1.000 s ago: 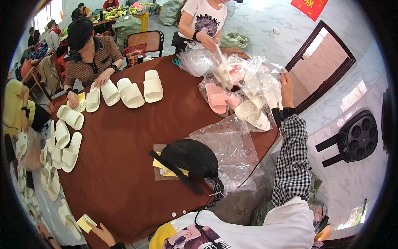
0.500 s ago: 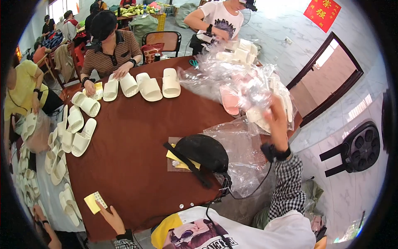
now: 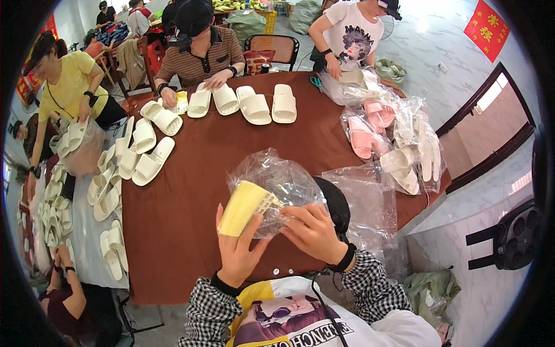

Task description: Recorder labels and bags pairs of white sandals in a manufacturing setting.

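Brown cloth covers the desk (image 3: pixel 191 231), whose near edge runs close to the wearer's body, two small white discs (image 3: pixel 276 271) lying by it. Just beyond, the left grip (image 3: pixel 238 253) is closed on the lower part of a yellow label sheet (image 3: pixel 245 202), thumb against fingers, holding it up over the desk. The right grip (image 3: pixel 312 231) is drawn to a pinch on a crumpled clear bag (image 3: pixel 277 173), touching the sheet; whether it also has a label I cannot tell. The step in hand seems to be bringing label and bag together, and the next move probably calls for a steady left hold and fine fingertip work on the right. A black rounded item (image 3: pixel 333 202) and flat clear plastic (image 3: pixel 370 202) crowd the right side, while bare cloth gives room ahead and leftward. Farther out, white slippers (image 3: pixel 283 104) line the left and far edges, and bagged pink slippers (image 3: pixel 361 136) sit toward the far right, beyond which a co-worker (image 3: pixel 352 40) stands.
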The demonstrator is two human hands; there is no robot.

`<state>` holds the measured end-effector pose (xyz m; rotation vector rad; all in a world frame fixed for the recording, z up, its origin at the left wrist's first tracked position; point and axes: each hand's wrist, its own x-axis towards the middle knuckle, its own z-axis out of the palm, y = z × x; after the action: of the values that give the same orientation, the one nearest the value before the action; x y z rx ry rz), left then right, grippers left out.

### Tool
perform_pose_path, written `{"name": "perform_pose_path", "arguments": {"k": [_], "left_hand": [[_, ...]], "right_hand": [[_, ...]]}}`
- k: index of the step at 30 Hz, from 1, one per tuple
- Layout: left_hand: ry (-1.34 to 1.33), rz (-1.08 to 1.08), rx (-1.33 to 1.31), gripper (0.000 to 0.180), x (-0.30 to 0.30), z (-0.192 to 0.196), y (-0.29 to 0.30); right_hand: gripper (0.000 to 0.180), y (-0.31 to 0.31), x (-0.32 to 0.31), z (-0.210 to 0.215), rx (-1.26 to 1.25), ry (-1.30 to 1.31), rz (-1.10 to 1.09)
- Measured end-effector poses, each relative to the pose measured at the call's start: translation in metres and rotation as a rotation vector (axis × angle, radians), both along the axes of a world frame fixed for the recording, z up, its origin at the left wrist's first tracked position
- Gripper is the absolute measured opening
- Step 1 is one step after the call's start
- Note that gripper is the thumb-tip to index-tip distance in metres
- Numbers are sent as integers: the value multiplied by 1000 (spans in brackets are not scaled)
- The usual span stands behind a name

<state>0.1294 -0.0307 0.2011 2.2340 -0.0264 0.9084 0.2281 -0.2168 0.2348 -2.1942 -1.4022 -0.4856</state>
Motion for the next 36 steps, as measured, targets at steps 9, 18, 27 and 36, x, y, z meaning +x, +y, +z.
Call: {"name": "perform_pose_path", "arguments": {"k": [9,18,27,36], "left_hand": [[78,32,-367,21,-23,30,30],[-72,122,-324,13,-45,72,69],[-127,84,-927,14,-20,105,79],[61,-45,-945,22,-21,55,135]], "right_hand": [[42,-15,9,-21,141,-29,-42],[13,-35,26,10,586,548,-25],[49,5,39,43,1043,1017,212],[15,15,34,3,554,927,-180]]}}
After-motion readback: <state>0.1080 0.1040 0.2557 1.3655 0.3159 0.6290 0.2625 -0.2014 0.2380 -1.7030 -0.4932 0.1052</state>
